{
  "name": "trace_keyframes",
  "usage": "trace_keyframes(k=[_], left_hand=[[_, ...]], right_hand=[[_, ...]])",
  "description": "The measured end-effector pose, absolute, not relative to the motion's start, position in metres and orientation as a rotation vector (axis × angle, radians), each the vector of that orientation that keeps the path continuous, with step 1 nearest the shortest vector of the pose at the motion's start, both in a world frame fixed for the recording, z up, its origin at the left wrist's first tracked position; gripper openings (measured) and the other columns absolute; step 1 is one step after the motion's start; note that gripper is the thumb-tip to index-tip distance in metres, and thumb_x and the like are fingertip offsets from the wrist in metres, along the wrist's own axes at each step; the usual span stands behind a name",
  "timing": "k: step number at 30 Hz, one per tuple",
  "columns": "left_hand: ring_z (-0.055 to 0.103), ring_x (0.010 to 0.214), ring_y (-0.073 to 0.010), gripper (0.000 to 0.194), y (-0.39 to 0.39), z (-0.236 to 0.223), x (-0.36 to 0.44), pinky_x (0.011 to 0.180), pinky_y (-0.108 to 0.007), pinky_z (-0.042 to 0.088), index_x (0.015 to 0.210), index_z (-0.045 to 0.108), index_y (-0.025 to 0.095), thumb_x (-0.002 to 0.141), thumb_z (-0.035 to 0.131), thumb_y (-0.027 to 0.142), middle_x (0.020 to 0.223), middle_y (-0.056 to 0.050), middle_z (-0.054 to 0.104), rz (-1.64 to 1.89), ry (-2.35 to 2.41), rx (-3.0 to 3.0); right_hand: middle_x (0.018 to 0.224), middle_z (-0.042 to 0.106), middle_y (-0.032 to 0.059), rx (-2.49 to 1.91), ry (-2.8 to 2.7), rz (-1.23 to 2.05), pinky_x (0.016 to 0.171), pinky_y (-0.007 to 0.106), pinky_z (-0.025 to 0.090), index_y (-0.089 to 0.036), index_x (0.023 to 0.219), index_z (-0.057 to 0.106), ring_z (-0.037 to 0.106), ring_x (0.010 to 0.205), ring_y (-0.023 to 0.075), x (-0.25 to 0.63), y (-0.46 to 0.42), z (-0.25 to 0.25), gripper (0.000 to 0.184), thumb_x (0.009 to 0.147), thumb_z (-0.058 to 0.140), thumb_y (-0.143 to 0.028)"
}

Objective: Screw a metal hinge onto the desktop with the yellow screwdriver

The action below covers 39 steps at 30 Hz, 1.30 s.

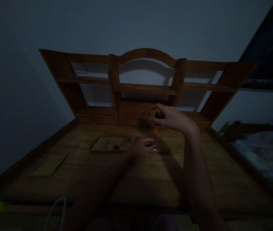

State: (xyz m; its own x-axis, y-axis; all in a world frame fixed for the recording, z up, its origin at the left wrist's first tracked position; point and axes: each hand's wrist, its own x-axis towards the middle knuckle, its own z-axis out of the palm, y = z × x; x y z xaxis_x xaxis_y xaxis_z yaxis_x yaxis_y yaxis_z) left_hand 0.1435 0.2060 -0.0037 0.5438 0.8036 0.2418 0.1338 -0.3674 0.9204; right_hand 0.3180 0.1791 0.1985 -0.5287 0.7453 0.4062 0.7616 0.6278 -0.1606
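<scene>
Item: right hand [171, 118], fingers closed around the black-and-yellow handle of a screwdriver [159, 117], which stands nearly upright, shaft pointing down. Item: left hand [141, 146], low beside the shaft's lower end; from here I cannot tell whether its fingertips pinch anything. Item: small shiny metal piece [154, 149], at those fingertips, under the screwdriver's tip. Item: pale wooden strip [171, 144], beneath the left fingers and running out to both sides, with a dark hole [116, 147] to their left. Item: thin metal piece [72, 151], farther left, near a flat tan sheet [48, 164]. Item: wooden desktop [148, 179], under all of these. Item: wooden shelf unit [144, 88], arched on top, behind the fingers. Item: white cable loop [64, 205], well to their left and nearer the person. Item: pale wall [136, 25], behind everything.
</scene>
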Motion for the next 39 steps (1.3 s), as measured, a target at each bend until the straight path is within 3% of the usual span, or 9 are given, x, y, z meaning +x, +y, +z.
trace_keyframes(k=[5, 11, 15, 19, 22, 26, 30, 36, 39], left_hand=[[0.069, 0.095, -0.0175, 0.027, 0.204, -0.002, 0.142, 0.091, -0.030, 0.053, 0.103, 0.071, 0.009, 0.088, 0.067, 0.031, 0.103, -0.011, 0.072, 0.888, 0.758, 1.821], [0.069, 0.094, -0.0167, 0.024, 0.206, -0.004, 0.143, 0.092, -0.029, 0.052, 0.102, 0.070, 0.009, 0.089, 0.065, 0.028, 0.101, -0.010, 0.072, 0.889, 0.748, 1.841], [0.069, 0.093, -0.0170, 0.022, 0.205, -0.004, 0.143, 0.091, -0.029, 0.053, 0.101, 0.070, 0.009, 0.089, 0.065, 0.026, 0.101, -0.011, 0.072, 0.890, 0.760, 1.812], [0.069, 0.095, -0.0171, 0.023, 0.206, -0.006, 0.142, 0.091, -0.029, 0.053, 0.101, 0.070, 0.010, 0.088, 0.067, 0.029, 0.103, -0.011, 0.072, 0.889, 0.755, 1.802], [0.069, 0.093, -0.0169, 0.022, 0.207, -0.008, 0.141, 0.090, -0.029, 0.053, 0.099, 0.070, 0.009, 0.088, 0.067, 0.028, 0.101, -0.011, 0.072, 0.896, 0.781, 1.787], [0.069, 0.093, -0.0167, 0.023, 0.208, -0.009, 0.143, 0.090, -0.029, 0.053, 0.102, 0.070, 0.010, 0.087, 0.067, 0.027, 0.102, -0.010, 0.072, 0.888, 0.796, 1.768], [0.069, 0.094, -0.0166, 0.022, 0.207, -0.008, 0.144, 0.090, -0.029, 0.053, 0.103, 0.070, 0.010, 0.088, 0.066, 0.026, 0.102, -0.011, 0.072, 0.885, 0.786, 1.768], [0.069, 0.094, -0.0174, 0.022, 0.208, -0.008, 0.141, 0.091, -0.030, 0.053, 0.102, 0.070, 0.009, 0.088, 0.065, 0.026, 0.102, -0.012, 0.072, 0.896, 0.766, 1.792], [0.069, 0.093, -0.0174, 0.024, 0.207, -0.007, 0.141, 0.091, -0.031, 0.053, 0.102, 0.070, 0.009, 0.088, 0.065, 0.027, 0.101, -0.012, 0.072, 0.887, 0.752, 1.800]], right_hand=[[0.106, 0.069, 0.0033, -1.152, -2.459, 0.114, 0.072, 0.025, 0.042, -0.021, 0.122, 0.061, 0.064, 0.084, 0.0168, 0.326, 0.170, 0.205, 0.032, 0.090, 0.063, -0.024], [0.087, 0.068, 0.0064, -1.298, -2.338, -0.106, 0.061, 0.030, 0.036, -0.016, 0.091, 0.060, 0.061, 0.073, 0.0197, 0.319, 0.180, 0.197, 0.032, 0.092, 0.066, -0.048], [0.083, 0.067, 0.0062, -1.314, -2.339, -0.182, 0.062, 0.031, 0.035, -0.017, 0.091, 0.061, 0.062, 0.076, 0.0228, 0.322, 0.182, 0.198, 0.040, 0.090, 0.066, -0.057], [0.098, 0.068, 0.0038, -1.152, -2.420, 0.082, 0.068, 0.027, 0.042, -0.017, 0.118, 0.061, 0.064, 0.081, 0.0174, 0.331, 0.176, 0.206, 0.033, 0.090, 0.069, -0.032], [0.092, 0.069, 0.0003, -1.157, -2.420, 0.196, 0.068, 0.024, 0.044, -0.019, 0.127, 0.059, 0.064, 0.077, 0.0142, 0.334, 0.174, 0.209, 0.039, 0.089, 0.067, -0.020], [0.083, 0.066, 0.0001, -1.187, -2.370, 0.040, 0.061, 0.026, 0.039, -0.017, 0.101, 0.062, 0.061, 0.072, 0.0150, 0.331, 0.180, 0.205, 0.022, 0.090, 0.071, -0.033], [0.075, 0.062, 0.0012, -1.247, -2.301, -0.138, 0.059, 0.029, 0.034, -0.017, 0.084, 0.057, 0.058, 0.069, 0.0174, 0.330, 0.186, 0.201, 0.036, 0.089, 0.069, -0.051], [0.106, 0.070, 0.0028, -1.083, -2.427, 0.098, 0.073, 0.027, 0.043, -0.021, 0.122, 0.066, 0.064, 0.088, 0.0179, 0.333, 0.181, 0.203, 0.036, 0.088, 0.071, -0.035], [0.101, 0.071, 0.0008, -1.094, -2.442, 0.152, 0.072, 0.026, 0.044, -0.024, 0.126, 0.066, 0.065, 0.085, 0.0167, 0.334, 0.180, 0.206, 0.037, 0.089, 0.069, -0.029]])
